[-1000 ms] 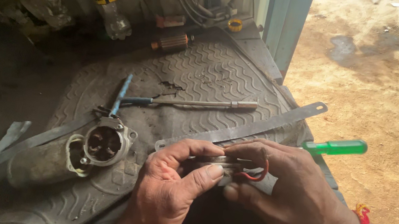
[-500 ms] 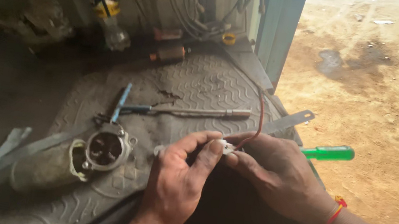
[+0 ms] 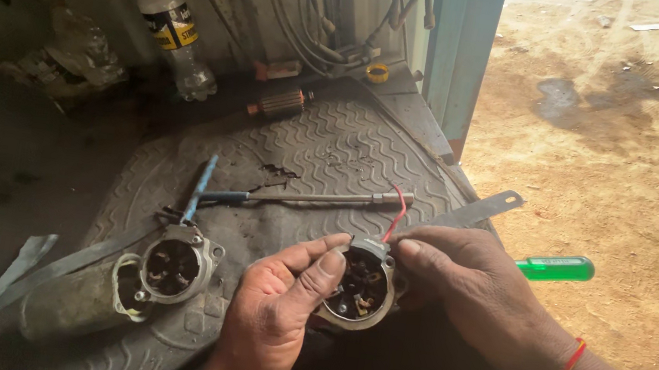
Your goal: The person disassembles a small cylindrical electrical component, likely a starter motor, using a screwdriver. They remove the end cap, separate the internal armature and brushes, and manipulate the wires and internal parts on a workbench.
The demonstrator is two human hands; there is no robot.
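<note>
Round housing (image 3: 359, 287): held above rubber mat (image 3: 333, 159); dark brush parts and red wire (image 3: 397, 213) inside.
Left hand (image 3: 271, 315): grip closed on housing rim.
Right hand (image 3: 474, 294): grip closed on opposite rim.
Motor casing (image 3: 118, 288): on mat, open end showing dark internals.
Bottle (image 3: 167, 17): leaning behind, contents unclear.

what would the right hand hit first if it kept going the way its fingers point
The right hand points left, fingertips already on the round metal brush-holder plate. Beyond it, likely the left hand's thumb, though depth is unclear.
</note>
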